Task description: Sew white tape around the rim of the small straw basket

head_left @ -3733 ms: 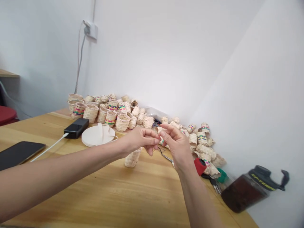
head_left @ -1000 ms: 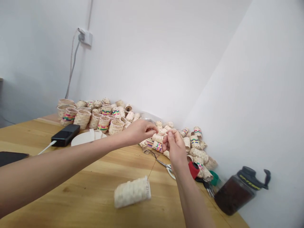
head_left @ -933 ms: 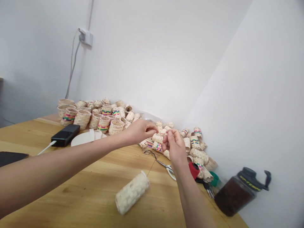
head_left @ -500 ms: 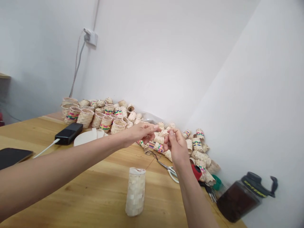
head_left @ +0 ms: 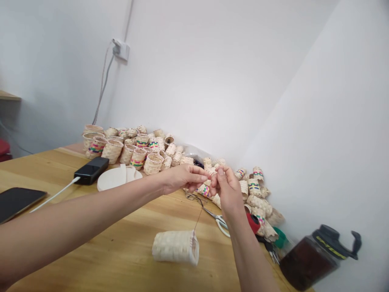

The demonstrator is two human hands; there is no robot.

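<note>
A small woven basket (head_left: 174, 247) of pale strips lies on its side on the wooden table, its open mouth facing right. From the upper part of its rim a thin thread (head_left: 198, 220) rises towards my fingers. My left hand (head_left: 187, 179) reaches in from the left, thumb and forefinger pinched together. Opposite it, my right hand (head_left: 226, 187) is also pinched, and the fingertips of both meet or nearly meet. The thread's end is lost among the fingers; whether a needle is there is too small to see.
Many small woven baskets (head_left: 153, 163) are heaped along the wall. Scissors (head_left: 221, 224) and eyeglasses (head_left: 193, 196) lie beyond my hands. On the left are a phone (head_left: 20, 200), a black device (head_left: 91, 170) with a white cable, and a white round lid (head_left: 111, 178). A dark bottle (head_left: 310, 259) stands right.
The basket has tipped from upright onto its side, its mouth turning right. My left fingertips have come closer to my right ones. The view has shifted slightly.
</note>
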